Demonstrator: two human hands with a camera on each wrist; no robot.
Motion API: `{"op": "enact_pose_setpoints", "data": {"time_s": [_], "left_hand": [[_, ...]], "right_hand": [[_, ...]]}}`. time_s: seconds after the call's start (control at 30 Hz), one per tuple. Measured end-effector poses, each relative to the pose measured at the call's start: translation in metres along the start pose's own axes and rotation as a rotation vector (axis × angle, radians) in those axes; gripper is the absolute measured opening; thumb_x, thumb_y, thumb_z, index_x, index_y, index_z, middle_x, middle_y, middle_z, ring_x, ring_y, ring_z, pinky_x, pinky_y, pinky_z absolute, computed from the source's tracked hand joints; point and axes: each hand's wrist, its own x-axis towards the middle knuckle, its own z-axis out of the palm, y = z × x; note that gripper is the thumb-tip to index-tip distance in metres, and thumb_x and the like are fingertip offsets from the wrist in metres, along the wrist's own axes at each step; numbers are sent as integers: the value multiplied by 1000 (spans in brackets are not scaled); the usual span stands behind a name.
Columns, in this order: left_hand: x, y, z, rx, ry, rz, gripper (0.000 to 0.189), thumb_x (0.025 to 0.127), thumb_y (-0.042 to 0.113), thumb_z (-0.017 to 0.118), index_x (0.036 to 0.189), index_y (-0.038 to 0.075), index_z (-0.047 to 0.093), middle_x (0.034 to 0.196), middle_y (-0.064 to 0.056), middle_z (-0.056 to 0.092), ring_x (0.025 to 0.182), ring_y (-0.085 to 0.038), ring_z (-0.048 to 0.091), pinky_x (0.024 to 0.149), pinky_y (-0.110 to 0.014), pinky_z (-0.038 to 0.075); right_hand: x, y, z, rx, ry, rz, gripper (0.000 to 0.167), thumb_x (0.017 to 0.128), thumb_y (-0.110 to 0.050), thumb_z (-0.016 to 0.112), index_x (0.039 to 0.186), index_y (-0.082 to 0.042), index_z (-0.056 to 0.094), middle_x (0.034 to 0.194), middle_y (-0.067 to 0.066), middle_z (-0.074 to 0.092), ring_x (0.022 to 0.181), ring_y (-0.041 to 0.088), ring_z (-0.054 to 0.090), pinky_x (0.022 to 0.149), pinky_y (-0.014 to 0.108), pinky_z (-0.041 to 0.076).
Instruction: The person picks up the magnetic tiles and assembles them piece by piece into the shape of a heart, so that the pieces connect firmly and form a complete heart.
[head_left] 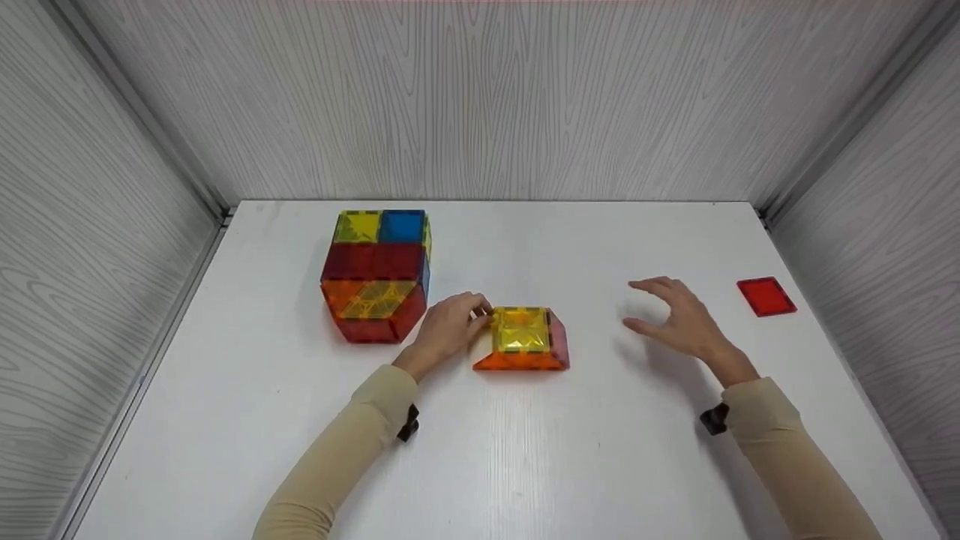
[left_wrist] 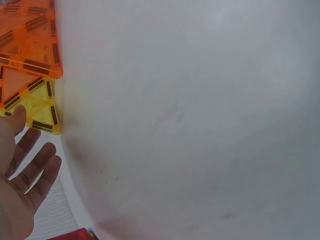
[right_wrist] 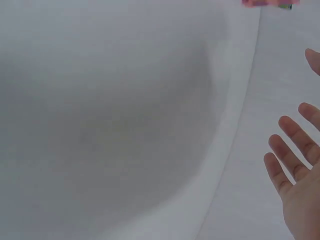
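Note:
In the head view my left hand is at the left side of a small low block of translucent magnetic tiles. Its thumb and forefinger pinch a yellow magnetic tile at that side; the other fingers spread apart. A yellow square tile tops the block, an orange tile slopes down in front, and a pink tile covers the right side. My right hand hovers over the table to the right, thumb and fingers apart, holding nothing.
A taller built block of red, orange, blue and yellow tiles stands left of my left hand. One red square tile lies flat near the right edge of the white table. Grey wood-grain panels enclose the back and sides.

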Motion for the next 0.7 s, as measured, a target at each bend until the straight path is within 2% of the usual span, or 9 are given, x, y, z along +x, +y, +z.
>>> {"op": "enact_pose_setpoints", "data": {"time_s": [0.2,0.3,0.4,0.57,0.7], "left_hand": [[0,0,-1,-9,-8,-10,17,104,23,68,117,13,73,111,-6,76,99,-24,69,93,-39,60],[0,0,-1,-11,-6,-17,17,104,25,68,117,14,73,112,-5,76,99,-23,68,94,-39,60],[0,1,-1,-9,-4,-23,17,104,25,68,117,14,72,113,-5,76,99,-22,68,94,-38,60],[-1,2,-1,-15,-18,-32,18,104,25,67,118,14,72,115,-5,75,99,-22,67,95,-37,60],[-2,3,0,-13,-19,-42,17,105,25,67,118,15,72,115,-4,75,99,-21,67,95,-37,59]], "right_hand": [[-22,54,-37,-34,129,106,63,95,-37,79,146,-6,61,146,26,58,134,47,51,105,69,43],[-32,76,-54,-32,172,161,65,95,-38,78,146,-2,59,147,29,56,133,50,51,103,69,42],[-39,96,-67,-44,199,217,65,97,-38,76,147,-1,58,147,31,55,129,51,52,97,63,45],[-50,125,-79,-67,204,319,63,100,-39,69,150,-2,55,146,32,54,122,51,54,83,46,50],[-57,142,-84,-49,160,383,70,101,-40,68,153,2,48,148,37,50,124,55,51,85,47,54]]}}
